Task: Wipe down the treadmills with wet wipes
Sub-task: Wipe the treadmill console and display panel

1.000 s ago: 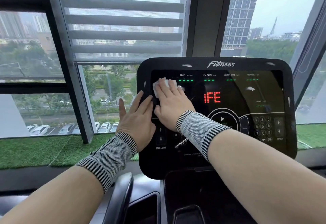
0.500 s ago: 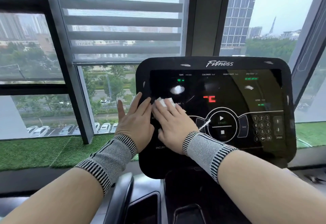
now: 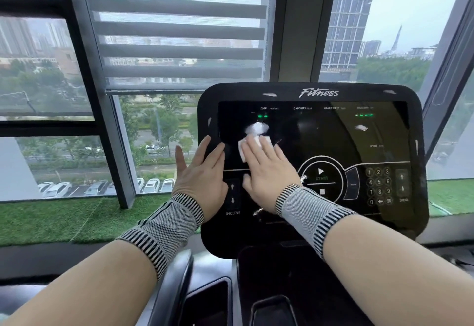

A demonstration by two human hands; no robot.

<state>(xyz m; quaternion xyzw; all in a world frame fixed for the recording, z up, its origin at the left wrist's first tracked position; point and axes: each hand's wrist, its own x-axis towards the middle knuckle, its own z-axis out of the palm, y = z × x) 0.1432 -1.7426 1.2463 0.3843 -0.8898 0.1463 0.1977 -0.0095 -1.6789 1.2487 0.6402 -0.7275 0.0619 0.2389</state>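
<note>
A person stands at a treadmill, both forearms reaching forward from the bottom of the frame toward its black console (image 3: 310, 171), which fills the centre and right of the picture.

The right hand (image 3: 269, 174) lies flat on the dark screen, just left of centre. Its fingers (image 3: 259, 150) are straight and close together, pointing up and slightly left, and they press a white wet wipe (image 3: 252, 146) against the glass. The wipe is folded small; its edges show above and to the left of the fingertips, and the rest is hidden under the hand. Nothing is curled round it: the palm and fingers simply hold it down.

The left hand (image 3: 202, 174) rests on the left edge of the console, just beside the right hand. Its fingers are straight and relaxed, slightly spread, the thumb sticking out to the left over the window view. It grasps nothing.

Both wrists wear grey knitted bands (image 3: 166, 225) with black and white striped edges.

On the screen, to the right of the right hand, there is a round start button (image 3: 320, 174), and further right a number pad (image 3: 379, 187). Small green lights glow near the top, under labels for time, calories and heart rate. The word "Fitness" is printed on the top rim.

Behind the console is a large window (image 3: 51, 94) with a striped blind (image 3: 177, 28) pulled partway down at the upper middle. A strip of green artificial grass (image 3: 64, 220) runs along the sill at the left. Outside, trees, parked cars and tall buildings show.
</note>
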